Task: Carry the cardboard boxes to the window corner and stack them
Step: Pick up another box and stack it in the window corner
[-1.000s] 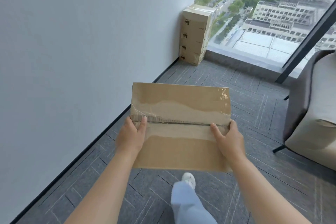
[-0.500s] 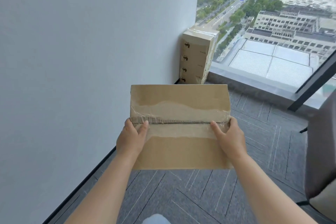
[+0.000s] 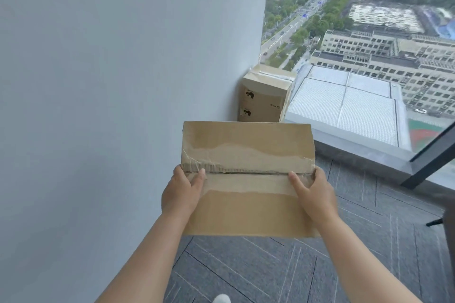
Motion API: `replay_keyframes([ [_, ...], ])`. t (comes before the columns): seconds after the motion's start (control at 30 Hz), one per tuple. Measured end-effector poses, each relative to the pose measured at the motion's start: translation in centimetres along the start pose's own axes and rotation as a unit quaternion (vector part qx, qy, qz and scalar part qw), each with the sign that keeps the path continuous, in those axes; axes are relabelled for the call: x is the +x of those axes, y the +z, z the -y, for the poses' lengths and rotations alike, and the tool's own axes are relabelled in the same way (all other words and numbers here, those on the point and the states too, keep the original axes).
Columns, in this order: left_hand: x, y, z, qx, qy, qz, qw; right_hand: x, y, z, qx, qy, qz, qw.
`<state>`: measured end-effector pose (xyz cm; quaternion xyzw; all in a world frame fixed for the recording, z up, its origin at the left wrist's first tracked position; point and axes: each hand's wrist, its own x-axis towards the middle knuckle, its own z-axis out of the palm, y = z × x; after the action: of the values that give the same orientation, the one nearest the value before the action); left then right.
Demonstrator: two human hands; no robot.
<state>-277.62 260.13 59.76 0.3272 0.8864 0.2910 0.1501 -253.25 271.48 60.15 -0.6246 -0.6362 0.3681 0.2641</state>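
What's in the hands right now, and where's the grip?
A taped cardboard box, held in both hands. The left hand grips its left edge and the right hand its right edge, both at the centre seam, thumbs on top.

Print on the corner boxes [image 3: 264,99] is illegible.

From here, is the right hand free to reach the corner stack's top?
Probably not yet: the right hand grips the carried box, and the corner stack stands beyond, partly hidden behind it.
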Motion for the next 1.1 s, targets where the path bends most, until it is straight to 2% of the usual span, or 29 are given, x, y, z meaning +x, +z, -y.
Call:
replay_keyframes([
  [0.2,12.7,0.1,-5.2,-0.013,0.036,0.011,0.999,9.5,2.9,4.9,0.024,0.014,-0.032,0.999],
  [0.5,27.7,5.6,-12.7,-0.005,0.041,0.043,0.998,26.0,5.1,7.7,0.028,0.048,-0.044,0.997],
  [0.87,47.7,11.8,-27.3,-0.076,0.077,0.063,0.992,49.4,3.2,12.5,0.02,0.035,-0.058,0.998],
  [1.1,60.4,17.3,-34.1,-0.065,0.111,0.095,0.987,61.6,4.3,14.0,0.02,0.062,-0.085,0.994],
])
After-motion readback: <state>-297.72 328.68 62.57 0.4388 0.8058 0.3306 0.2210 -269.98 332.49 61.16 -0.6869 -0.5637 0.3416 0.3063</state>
